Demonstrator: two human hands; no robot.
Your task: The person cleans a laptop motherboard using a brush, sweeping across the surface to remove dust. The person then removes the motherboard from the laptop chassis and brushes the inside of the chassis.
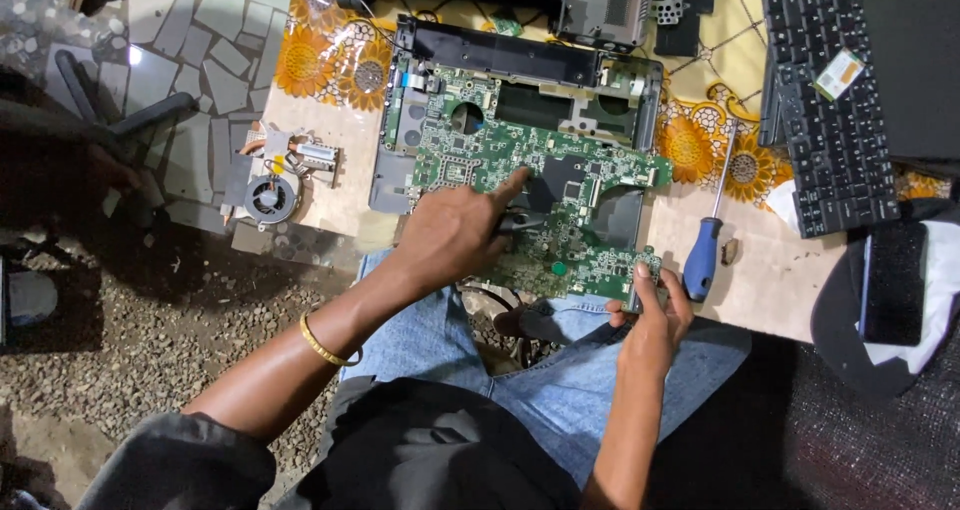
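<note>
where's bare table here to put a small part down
A bare patch lies right of the blue-handled screwdriver, below the black keyboard. A narrower strip lies between the copper heatsink fan and the grey laptop base. The green circuit board, under both hands, is crowded.

left hand [455,235]: index finger extended | right hand [655,310]: pinch grip, thumb up

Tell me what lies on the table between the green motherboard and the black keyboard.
In the head view, a screwdriver with a blue handle lies between the motherboard and the keyboard, on the table, just beside the right hand.
</note>
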